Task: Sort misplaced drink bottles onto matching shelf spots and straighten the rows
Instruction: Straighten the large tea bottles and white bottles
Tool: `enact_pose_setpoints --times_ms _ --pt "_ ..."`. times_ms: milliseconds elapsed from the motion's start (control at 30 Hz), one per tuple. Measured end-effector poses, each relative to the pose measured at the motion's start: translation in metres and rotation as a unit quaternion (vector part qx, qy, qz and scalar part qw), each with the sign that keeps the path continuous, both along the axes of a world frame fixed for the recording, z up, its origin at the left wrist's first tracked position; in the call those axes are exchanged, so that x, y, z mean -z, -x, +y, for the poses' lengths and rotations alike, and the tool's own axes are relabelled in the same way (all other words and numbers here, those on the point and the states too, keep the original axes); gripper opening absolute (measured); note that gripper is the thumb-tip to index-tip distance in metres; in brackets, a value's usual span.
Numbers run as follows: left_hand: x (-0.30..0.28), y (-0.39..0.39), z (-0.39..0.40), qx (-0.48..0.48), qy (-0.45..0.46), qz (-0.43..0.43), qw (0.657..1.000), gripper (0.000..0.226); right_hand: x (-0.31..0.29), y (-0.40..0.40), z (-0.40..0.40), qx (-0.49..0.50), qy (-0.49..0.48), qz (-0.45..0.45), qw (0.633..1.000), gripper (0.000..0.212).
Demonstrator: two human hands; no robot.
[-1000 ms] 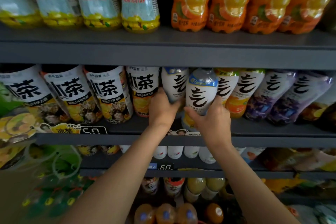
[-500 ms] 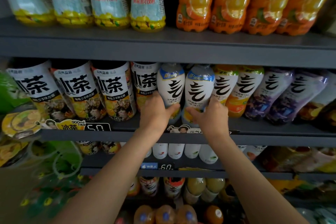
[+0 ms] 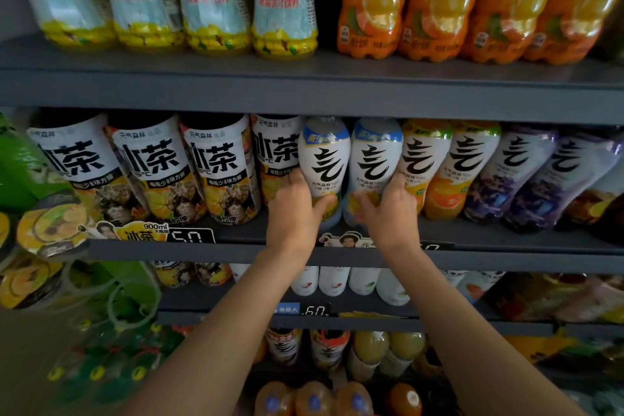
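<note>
A dark grey shelving unit point(image 3: 304, 91) fills the view, with four tiers visible. On the top shelf stand four pale blue bottles with yellow bases point(image 3: 216, 0) on the left and four orange juice bottles point(image 3: 439, 3) on the right, with a dark gap between the two groups. The middle shelf point(image 3: 506, 240) carries a row of large iced tea bottles point(image 3: 148, 169) with bold black characters on white labels, then slimmer sparkling water bottles: two with blue tops, two orange-flavoured ones point(image 3: 452, 172) with green tops, and purple grape ones point(image 3: 533, 179) further right (all leaning in the wide-angle view). At far left hang green and yellow packs point(image 3: 40, 233), blurred. Two bare forearms reach up from below to the middle shelf. The left hand point(image 3: 295, 213) grips the left blue-topped bottle point(image 3: 324, 162) low down, thumb across its front and fingers curled behind its left side, against the last iced tea bottle. The right hand point(image 3: 388, 209) grips the right blue-topped bottle point(image 3: 374, 159) the same way, thumb on the front and fingers wrapped round its right side. Both bottles stand upright, side by side and touching, between the iced tea and the orange-flavoured bottles. Black price tags point(image 3: 190, 236) sit on the shelf edge. Below, small white bottles point(image 3: 334, 280) line the next shelf, and orange bottles with blue caps point(image 3: 314, 398) show at the bottom.
</note>
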State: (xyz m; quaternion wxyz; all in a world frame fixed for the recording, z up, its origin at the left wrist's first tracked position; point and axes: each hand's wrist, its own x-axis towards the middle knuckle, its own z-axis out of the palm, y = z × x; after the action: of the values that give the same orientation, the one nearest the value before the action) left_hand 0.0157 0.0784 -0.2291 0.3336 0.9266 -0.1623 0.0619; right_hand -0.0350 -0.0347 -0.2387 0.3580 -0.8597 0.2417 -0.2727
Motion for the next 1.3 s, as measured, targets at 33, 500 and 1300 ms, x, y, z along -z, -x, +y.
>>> enact_pose_setpoints --times_ms 33,500,1300 --pt "0.0 -0.002 0.002 0.007 0.003 0.002 1.0 0.051 0.001 0.0 -0.001 -0.007 0.0 -0.003 1.0 0.04" --pt "0.008 -0.003 0.027 0.023 0.031 -0.013 0.999 0.049 0.006 0.026 -0.012 -0.03 0.03 0.011 0.999 0.034" --pt "0.015 -0.001 0.048 0.022 0.056 -0.028 0.998 0.053 -0.002 0.019 -0.029 -0.125 -0.012 0.079 0.989 0.032"
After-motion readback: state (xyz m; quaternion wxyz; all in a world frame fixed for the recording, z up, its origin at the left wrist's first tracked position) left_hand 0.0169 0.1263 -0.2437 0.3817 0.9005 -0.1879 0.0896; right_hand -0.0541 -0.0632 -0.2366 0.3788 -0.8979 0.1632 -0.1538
